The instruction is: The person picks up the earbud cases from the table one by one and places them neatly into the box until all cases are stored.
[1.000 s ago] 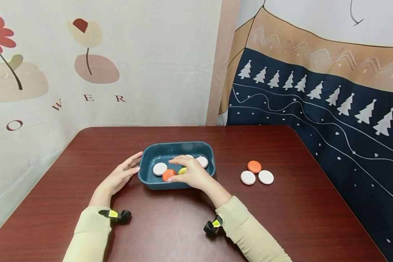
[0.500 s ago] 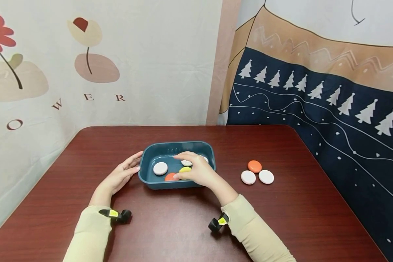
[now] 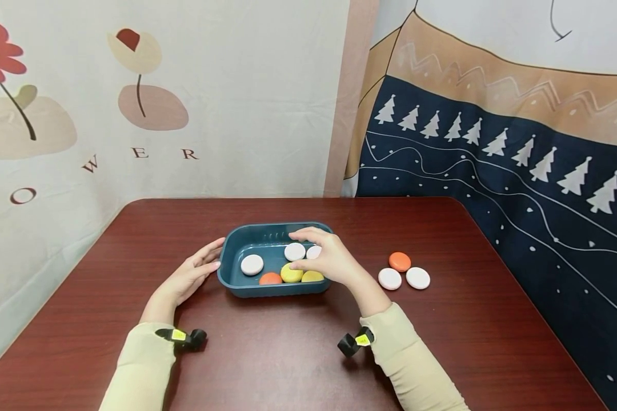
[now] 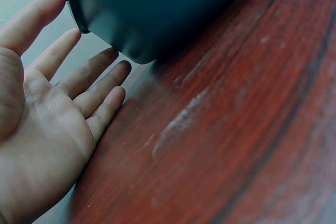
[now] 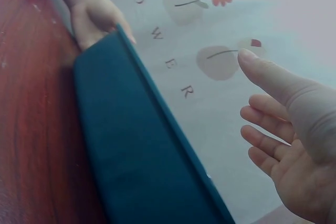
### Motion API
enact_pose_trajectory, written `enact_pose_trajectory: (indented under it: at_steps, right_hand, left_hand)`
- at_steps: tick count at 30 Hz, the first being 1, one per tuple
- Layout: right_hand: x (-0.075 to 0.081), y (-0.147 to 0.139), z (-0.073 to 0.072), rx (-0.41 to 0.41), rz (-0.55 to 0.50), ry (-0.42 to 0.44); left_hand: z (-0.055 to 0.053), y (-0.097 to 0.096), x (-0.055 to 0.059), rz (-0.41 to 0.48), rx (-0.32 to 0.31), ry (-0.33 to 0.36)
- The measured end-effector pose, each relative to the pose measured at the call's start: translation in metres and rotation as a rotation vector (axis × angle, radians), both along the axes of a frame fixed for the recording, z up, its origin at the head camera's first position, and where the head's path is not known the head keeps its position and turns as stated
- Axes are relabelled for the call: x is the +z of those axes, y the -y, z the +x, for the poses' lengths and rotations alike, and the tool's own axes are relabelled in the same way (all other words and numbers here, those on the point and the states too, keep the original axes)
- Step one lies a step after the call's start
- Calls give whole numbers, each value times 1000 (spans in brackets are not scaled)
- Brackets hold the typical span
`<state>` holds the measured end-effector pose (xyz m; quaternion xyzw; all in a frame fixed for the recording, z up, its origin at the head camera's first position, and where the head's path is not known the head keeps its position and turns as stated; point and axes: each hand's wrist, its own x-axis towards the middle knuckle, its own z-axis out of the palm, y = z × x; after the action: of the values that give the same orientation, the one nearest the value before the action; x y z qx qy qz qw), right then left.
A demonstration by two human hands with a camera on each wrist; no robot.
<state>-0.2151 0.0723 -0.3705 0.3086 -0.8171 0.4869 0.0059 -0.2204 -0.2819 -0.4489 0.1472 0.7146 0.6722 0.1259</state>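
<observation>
A dark teal rectangular tub stands on the table, holding several round, flattened pieces. Inside it lie a white piece at the left, an orange piece and a yellow piece along the near side, and another white piece farther back. My left hand touches the tub's left end with extended fingers; the left wrist view shows the fingertips at its wall. Over the tub's right end hovers my right hand, fingers apart. Nothing shows between its fingers in the right wrist view.
Right of the tub, an orange piece and two white pieces, one nearer the tub and one farther right, lie close together on the dark red wooden table. Printed curtains hang behind the table.
My right hand has moved rightward over the tub, from above the orange piece to the right end, uncovering the yellow and white pieces. The left hand has stayed at the tub's end.
</observation>
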Motion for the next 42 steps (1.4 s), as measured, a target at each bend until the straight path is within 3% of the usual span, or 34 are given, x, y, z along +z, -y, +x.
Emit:
enact_pose_trajectory:
  at_steps: [20,36,42]
  right_hand:
    - [12,-30,-3,-19,-26,63]
    - [19,-65,-12,-38,-38,39]
    - [24,-79,-13,-58,-19,71]
  left_hand:
    - [0,0,0,0,-2,0]
    - [0,-1,0,5,-4,1]
    - [0,-1,0,12,-14,-7]
